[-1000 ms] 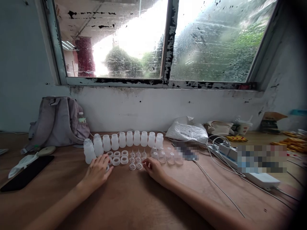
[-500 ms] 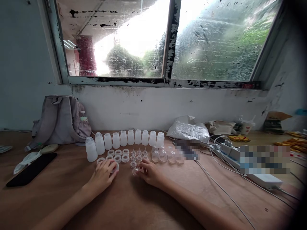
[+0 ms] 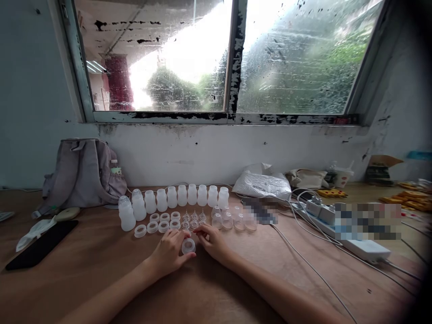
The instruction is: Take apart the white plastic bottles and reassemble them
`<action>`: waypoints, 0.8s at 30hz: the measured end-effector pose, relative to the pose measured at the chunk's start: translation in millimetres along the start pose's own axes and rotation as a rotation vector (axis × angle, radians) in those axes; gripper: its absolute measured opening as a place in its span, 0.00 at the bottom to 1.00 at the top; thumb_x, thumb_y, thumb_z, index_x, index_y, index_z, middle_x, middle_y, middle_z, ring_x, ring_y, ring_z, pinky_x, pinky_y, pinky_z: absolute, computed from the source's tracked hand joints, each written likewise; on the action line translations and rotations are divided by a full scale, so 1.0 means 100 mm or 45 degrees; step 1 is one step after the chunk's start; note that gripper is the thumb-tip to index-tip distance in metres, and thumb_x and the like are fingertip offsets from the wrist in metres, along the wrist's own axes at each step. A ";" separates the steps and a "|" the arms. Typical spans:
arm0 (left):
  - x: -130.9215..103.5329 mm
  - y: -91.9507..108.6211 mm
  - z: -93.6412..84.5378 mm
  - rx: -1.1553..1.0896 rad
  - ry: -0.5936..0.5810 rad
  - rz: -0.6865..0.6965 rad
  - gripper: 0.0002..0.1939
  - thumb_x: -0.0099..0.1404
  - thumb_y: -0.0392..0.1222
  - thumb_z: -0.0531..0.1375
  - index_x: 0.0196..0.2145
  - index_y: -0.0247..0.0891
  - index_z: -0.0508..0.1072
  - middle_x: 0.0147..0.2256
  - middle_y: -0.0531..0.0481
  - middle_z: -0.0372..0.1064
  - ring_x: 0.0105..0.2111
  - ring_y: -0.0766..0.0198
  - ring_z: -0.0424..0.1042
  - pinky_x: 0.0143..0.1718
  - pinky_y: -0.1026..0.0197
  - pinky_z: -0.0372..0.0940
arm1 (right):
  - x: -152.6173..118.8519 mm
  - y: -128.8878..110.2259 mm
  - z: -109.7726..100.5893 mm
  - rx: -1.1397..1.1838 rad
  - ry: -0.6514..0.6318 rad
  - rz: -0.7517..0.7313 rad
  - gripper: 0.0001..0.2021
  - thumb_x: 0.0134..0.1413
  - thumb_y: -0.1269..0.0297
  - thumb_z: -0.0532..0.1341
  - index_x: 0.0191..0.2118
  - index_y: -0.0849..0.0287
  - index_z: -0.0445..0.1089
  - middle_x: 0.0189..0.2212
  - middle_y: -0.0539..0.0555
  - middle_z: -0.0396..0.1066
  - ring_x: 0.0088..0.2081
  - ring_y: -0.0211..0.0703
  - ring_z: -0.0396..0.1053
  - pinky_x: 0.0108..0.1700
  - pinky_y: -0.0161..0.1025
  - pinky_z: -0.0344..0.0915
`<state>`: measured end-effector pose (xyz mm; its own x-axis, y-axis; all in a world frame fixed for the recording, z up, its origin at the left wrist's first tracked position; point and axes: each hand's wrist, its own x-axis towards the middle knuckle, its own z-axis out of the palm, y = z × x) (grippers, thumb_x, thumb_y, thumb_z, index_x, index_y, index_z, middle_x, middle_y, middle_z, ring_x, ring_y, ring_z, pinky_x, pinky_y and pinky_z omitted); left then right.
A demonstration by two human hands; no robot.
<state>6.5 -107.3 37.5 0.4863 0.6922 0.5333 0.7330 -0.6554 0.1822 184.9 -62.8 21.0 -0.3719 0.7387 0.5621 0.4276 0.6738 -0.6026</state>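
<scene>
Landmark: the bottle row (image 3: pixel 192 195), ten frosted bottles standing side by side on the wooden table (image 3: pixel 216 288); the two at its left end wear clear caps, the other eight have uncovered tops.
Left hand: in front of the bottle row, on the near side, curled narrow around a held ring (image 3: pixel 188 245), with fingers above it and the thumb below.
Held ring: translucent, near the table surface in front of the middle of the bottle row, between the two hands.
Right hand (image 3: pixel 212 240): in front of the bottle row's right half, fingers drawn narrow together, the tips close beside the held ring; whether they pinch a small part cannot be told.
Loose rings (image 3: pixel 164 227): seven, lying in front of the bottle row's left half.
Clear teats (image 3: pixel 194 217): grouped in front of the bottle row's middle, pointed tips up, some partly hidden by the right hand's fingers.
Clear domes (image 3: pixel 227 220): clustered in front of the bottle row's right end and past it.
Backpack (image 3: pixel 83 173): left of the bottle row, against the wall.
Silvery bag (image 3: pixel 263 183): right of the bottle row.
Power strip (image 3: pixel 366 249): well to the right of the bottle row, with cables.
Black slab (image 3: pixel 42 245): left of the bottle row, nearer the person.
</scene>
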 end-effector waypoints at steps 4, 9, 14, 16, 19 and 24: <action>-0.05 -0.02 0.06 -0.027 -0.003 -0.009 0.17 0.54 0.49 0.57 0.39 0.39 0.62 0.33 0.49 0.65 0.34 0.59 0.64 0.38 0.56 0.58 | 0.00 0.00 0.02 -0.019 -0.003 0.018 0.10 0.47 0.75 0.51 0.31 0.60 0.69 0.25 0.51 0.66 0.26 0.35 0.62 0.28 0.32 0.58; -0.07 -0.04 0.09 -0.019 -0.025 0.017 0.17 0.53 0.49 0.57 0.38 0.38 0.64 0.36 0.47 0.67 0.35 0.57 0.64 0.40 0.55 0.56 | 0.01 0.02 0.04 -0.029 -0.015 0.021 0.11 0.46 0.76 0.51 0.32 0.60 0.69 0.25 0.51 0.67 0.25 0.35 0.62 0.28 0.31 0.58; -0.10 -0.03 0.12 -0.045 -0.068 -0.031 0.19 0.53 0.51 0.57 0.40 0.38 0.64 0.36 0.47 0.67 0.37 0.57 0.64 0.40 0.55 0.57 | 0.01 0.03 0.05 -0.044 -0.018 0.013 0.10 0.47 0.76 0.52 0.31 0.60 0.69 0.25 0.52 0.67 0.25 0.35 0.62 0.28 0.32 0.58; -0.11 -0.02 0.11 -0.072 -0.075 -0.047 0.21 0.54 0.52 0.57 0.42 0.39 0.63 0.38 0.46 0.66 0.39 0.56 0.63 0.41 0.54 0.57 | 0.01 0.03 0.06 -0.054 -0.019 0.006 0.10 0.47 0.76 0.51 0.31 0.60 0.69 0.25 0.52 0.67 0.25 0.35 0.61 0.28 0.32 0.58; -0.11 -0.01 0.10 -0.113 -0.032 -0.073 0.17 0.57 0.50 0.54 0.41 0.40 0.64 0.39 0.47 0.64 0.40 0.57 0.62 0.42 0.55 0.57 | 0.01 0.05 0.06 -0.071 -0.018 -0.013 0.10 0.47 0.76 0.51 0.32 0.60 0.68 0.25 0.51 0.66 0.25 0.35 0.61 0.28 0.32 0.58; -0.08 -0.02 0.10 -0.323 0.065 -0.269 0.10 0.62 0.41 0.47 0.28 0.39 0.64 0.27 0.51 0.64 0.31 0.62 0.64 0.34 0.60 0.59 | -0.05 -0.01 0.04 -0.061 -0.061 -0.152 0.14 0.44 0.77 0.50 0.38 0.58 0.65 0.29 0.52 0.66 0.29 0.37 0.62 0.31 0.33 0.59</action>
<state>6.0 -108.8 24.9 0.3071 0.8092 0.5009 0.6700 -0.5576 0.4901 183.1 -66.7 16.3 -0.4612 0.6540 0.5996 0.4165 0.7563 -0.5045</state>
